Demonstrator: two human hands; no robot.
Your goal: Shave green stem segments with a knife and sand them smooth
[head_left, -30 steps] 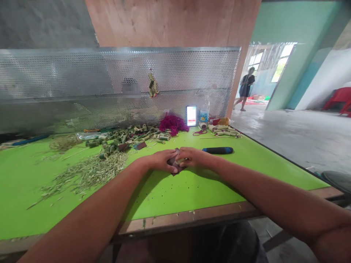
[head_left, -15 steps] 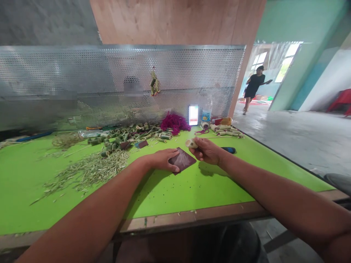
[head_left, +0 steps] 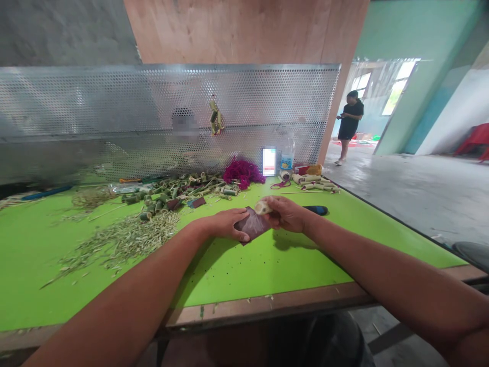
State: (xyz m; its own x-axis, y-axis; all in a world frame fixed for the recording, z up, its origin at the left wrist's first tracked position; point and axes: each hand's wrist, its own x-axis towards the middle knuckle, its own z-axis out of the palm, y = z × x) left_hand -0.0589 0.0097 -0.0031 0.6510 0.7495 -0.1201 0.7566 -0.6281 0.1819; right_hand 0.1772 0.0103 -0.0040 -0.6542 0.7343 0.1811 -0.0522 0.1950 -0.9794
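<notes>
A dark reddish-brown square sheet with pale dust on it point(head_left: 252, 226) lies on the green tabletop point(head_left: 244, 275). My left hand point(head_left: 232, 224) rests on its left part, thumb and fingers spread. Above the sheet's right side, my right hand point(head_left: 284, 213) is closed around a short pale piece of bamboo point(head_left: 263, 207), whose hollow end faces left. Whether that piece touches the sheet I cannot tell. Behind my right hand lies a dark tool handle with a blue part point(head_left: 318, 210).
Bamboo shavings point(head_left: 133, 237) and cut green bamboo pieces point(head_left: 168, 196) cover the left. Purple string point(head_left: 242, 172), a lit phone point(head_left: 269, 161), a bottle point(head_left: 286, 160) and tied bamboo pieces point(head_left: 317, 182) stand or lie behind. A person point(head_left: 350, 122) stands beyond the table.
My right hand has moved slightly left and down with the bamboo piece, now overlapping the sheet's right corner. The person in the background has turned and moved slightly left.
</notes>
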